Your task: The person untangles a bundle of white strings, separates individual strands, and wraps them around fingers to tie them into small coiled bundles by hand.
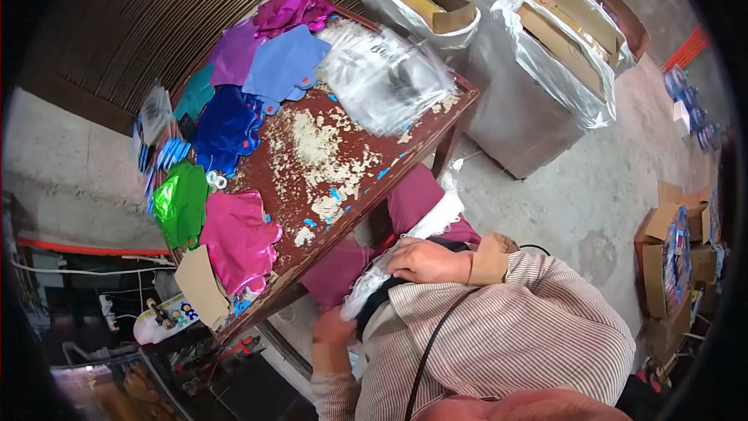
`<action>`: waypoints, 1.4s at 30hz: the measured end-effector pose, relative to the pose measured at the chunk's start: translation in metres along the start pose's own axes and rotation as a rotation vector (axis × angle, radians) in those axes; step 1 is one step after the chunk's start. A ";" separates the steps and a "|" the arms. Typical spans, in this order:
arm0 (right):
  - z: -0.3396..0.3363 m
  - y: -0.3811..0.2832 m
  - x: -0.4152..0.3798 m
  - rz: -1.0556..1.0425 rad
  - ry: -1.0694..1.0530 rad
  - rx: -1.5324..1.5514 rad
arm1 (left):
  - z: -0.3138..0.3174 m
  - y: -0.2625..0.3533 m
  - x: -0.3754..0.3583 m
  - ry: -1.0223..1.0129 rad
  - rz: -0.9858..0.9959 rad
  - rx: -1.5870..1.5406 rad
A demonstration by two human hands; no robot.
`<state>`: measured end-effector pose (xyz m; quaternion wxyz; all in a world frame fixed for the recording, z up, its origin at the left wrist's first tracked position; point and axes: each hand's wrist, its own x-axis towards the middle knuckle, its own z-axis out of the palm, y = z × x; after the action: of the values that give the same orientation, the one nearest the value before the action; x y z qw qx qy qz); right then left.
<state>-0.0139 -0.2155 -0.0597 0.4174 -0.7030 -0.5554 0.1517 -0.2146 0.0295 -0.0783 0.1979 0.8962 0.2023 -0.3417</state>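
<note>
Both hands, left hand (333,329) and right hand (427,260), grasped a clear plastic bag (405,243) on the lap, near the red table (351,164).

A clear plastic bag (405,245), crinkled and whitish, is lying stretched along the lap, running from above the right hand (427,261), which is resting on its middle, down to the left hand (333,329), which is gripping its lower end.

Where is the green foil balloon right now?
In the head view, the green foil balloon lies at the left end of the worn red table, touching the pink balloon on its right and below the dark blue one.
</note>
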 end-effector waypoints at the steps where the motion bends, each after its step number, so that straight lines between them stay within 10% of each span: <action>1: 0.000 0.000 0.002 -0.014 0.003 0.031 | 0.003 -0.005 -0.011 -0.007 -0.004 0.007; 8: 0.009 -0.002 0.007 -0.044 -0.144 0.318 | 0.058 -0.066 -0.044 0.588 -0.426 -0.150; 18: 0.035 0.002 0.024 -0.075 -0.354 0.415 | 0.092 -0.101 -0.062 0.798 -0.710 -0.321; 24: 0.032 -0.002 0.051 -0.007 -0.255 0.586 | 0.087 -0.126 -0.046 1.189 -0.415 -0.394; 28: 0.001 -0.017 0.098 0.172 -0.292 0.699 | 0.027 -0.142 -0.051 0.848 -0.395 -0.319; 31: -0.005 -0.025 0.126 0.221 -0.324 0.843 | -0.024 -0.132 -0.052 0.976 -0.209 -0.377; 42: -0.009 -0.063 0.168 0.303 -0.335 1.107 | -0.094 -0.132 -0.121 1.032 -0.464 -0.259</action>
<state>0.0080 -0.0648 0.0355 0.6020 -0.4188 -0.3459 0.5852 -0.3130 0.1590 0.0416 0.1016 0.8474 0.5040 0.1324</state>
